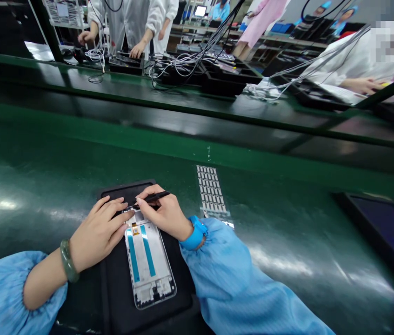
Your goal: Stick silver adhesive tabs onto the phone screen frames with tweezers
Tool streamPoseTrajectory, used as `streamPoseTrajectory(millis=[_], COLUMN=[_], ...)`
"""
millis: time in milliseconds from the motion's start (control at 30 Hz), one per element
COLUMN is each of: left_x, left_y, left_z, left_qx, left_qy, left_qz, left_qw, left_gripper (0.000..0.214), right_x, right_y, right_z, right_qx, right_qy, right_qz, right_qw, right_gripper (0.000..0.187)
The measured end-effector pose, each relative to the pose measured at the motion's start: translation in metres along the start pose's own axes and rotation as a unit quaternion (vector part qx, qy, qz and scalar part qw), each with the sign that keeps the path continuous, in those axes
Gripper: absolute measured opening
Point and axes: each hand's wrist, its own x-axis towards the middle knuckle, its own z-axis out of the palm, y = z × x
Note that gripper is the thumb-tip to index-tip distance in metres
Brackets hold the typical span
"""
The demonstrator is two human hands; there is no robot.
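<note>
A silver phone frame (146,258) with two blue strips lies on a black tray (116,298), its top end pointing away from me. My left hand (99,232) rests at the frame's upper left, fingers stretched out and fingertips touching its top edge. Between the thumb and fingers of my right hand (163,211) is a slim black tool, seemingly tweezers (156,196). The tool's tip reaches the top edge of the frame beside my left fingertips. What the tip touches is too small to make out.
A clear sheet of small grey stickers (211,190) lies right of the tray on the green bench (60,167). A dark-screened device (388,228) stands at the right. Beyond a rail are black trays (230,77), tangled white cables (183,65) and several co-workers.
</note>
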Motion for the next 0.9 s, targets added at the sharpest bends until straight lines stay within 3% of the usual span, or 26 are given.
streamPoseTrajectory(millis=[900], left_x=[-0.0006], left_y=[-0.0002], left_z=[-0.0008], left_qx=[-0.005], left_qy=[0.011], left_qz=[0.004], left_qw=[1.000], left_gripper=[0.034], right_x=[-0.0026], right_y=[0.0001], right_z=[-0.0020], right_qx=[-0.054], right_qy=[-0.058], right_qz=[-0.084], right_qw=[0.993], right_gripper=[0.006])
